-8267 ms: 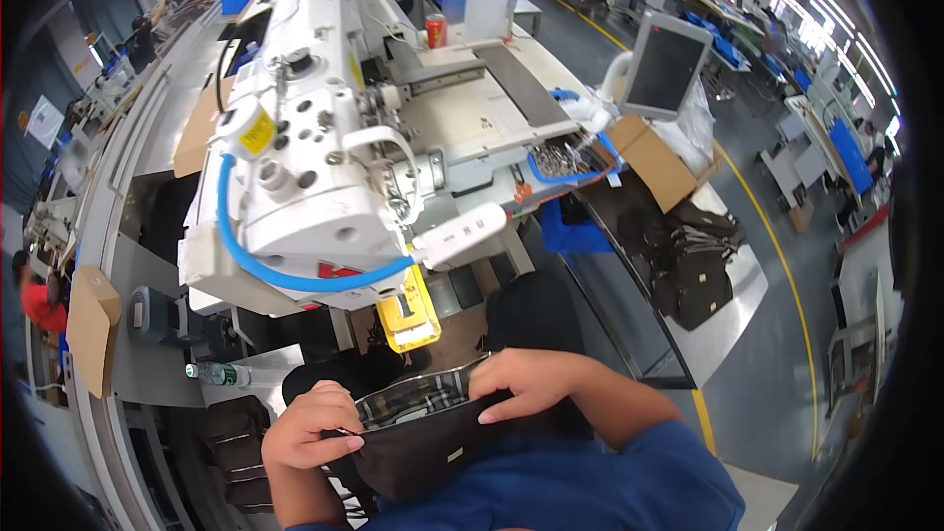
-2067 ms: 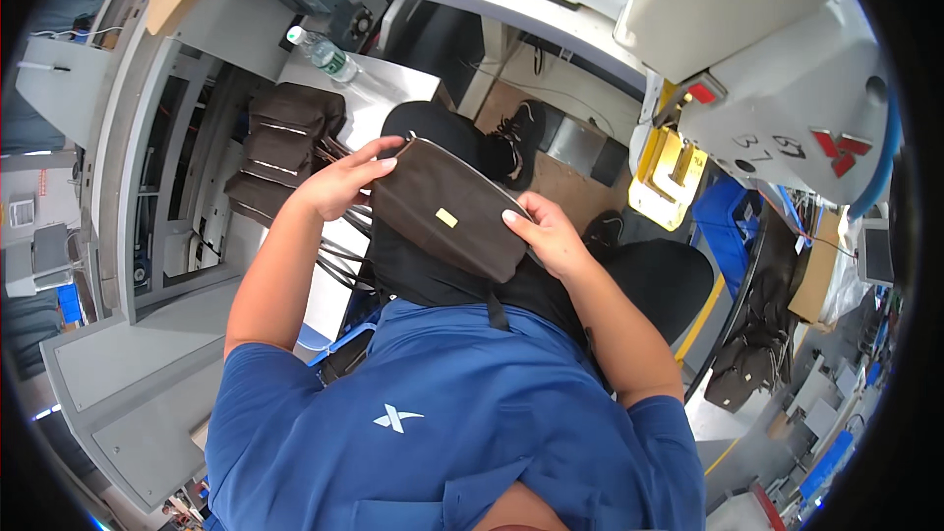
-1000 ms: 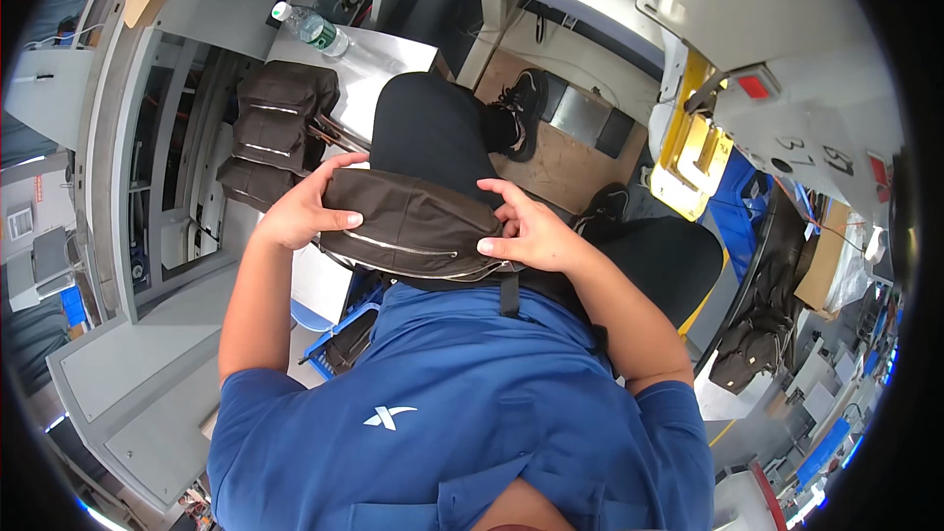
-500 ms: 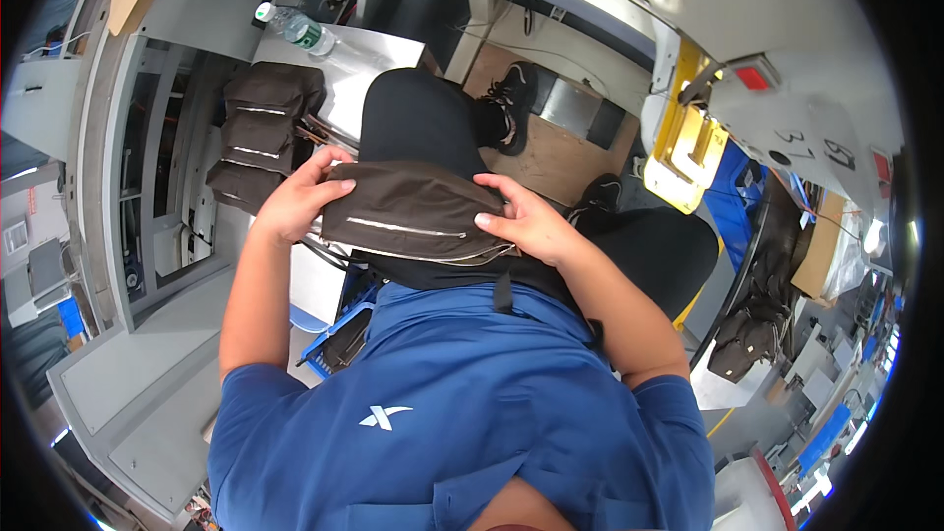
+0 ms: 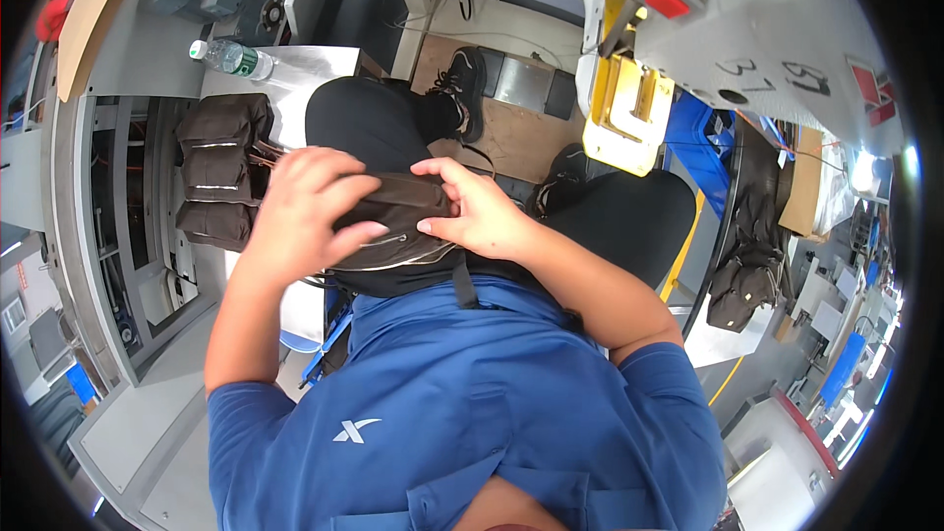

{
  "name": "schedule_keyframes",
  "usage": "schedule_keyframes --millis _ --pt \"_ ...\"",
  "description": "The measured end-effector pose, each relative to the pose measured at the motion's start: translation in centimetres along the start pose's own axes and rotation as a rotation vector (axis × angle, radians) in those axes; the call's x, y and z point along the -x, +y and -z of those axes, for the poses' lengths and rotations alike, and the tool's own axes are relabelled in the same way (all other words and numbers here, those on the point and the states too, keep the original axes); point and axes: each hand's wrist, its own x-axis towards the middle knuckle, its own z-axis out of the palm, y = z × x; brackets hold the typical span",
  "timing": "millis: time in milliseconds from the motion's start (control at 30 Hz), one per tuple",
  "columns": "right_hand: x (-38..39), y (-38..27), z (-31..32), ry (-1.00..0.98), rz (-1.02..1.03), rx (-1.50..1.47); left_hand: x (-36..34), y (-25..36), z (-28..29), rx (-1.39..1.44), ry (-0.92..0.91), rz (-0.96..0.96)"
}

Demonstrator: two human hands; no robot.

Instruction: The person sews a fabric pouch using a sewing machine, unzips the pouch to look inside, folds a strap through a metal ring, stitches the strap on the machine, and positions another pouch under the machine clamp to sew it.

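Observation:
A dark brown bag with a light-coloured zipper lies across my lap. My left hand covers its left part, with curved fingers on the fabric and the thumb over the front, hiding much of that end. My right hand grips the right end between thumb and fingers. Beside my left leg, similar brown bags are stacked on a pale metal surface, along with a plastic water bottle.
Above my right knee hangs a yellow metal plate under the white machine head. A blue bin, more dark bags and a cardboard box are at the right. My shoes rest on the boards below.
Since half a second ago, my left hand has shifted over more of the bag, hiding its left end. Earlier the bag showed its labelled side, and earliest it was held open, showing checked lining.

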Motion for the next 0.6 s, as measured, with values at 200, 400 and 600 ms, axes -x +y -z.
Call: schedule_keyframes --millis 200,400,600 --pt "0.5 -1.6 0.5 0.005 -0.032 0.14 -3.6 0.3 -3.6 -0.006 0.036 -0.226" --pt "1.0 -1.7 0.6 -0.02 -0.134 0.085 -4.1 0.2 -4.6 -0.082 0.166 -0.245" --pt "0.4 0.9 1.0 -0.031 -0.087 0.195 -1.6 -2.7 -2.4 0.022 0.329 0.258"
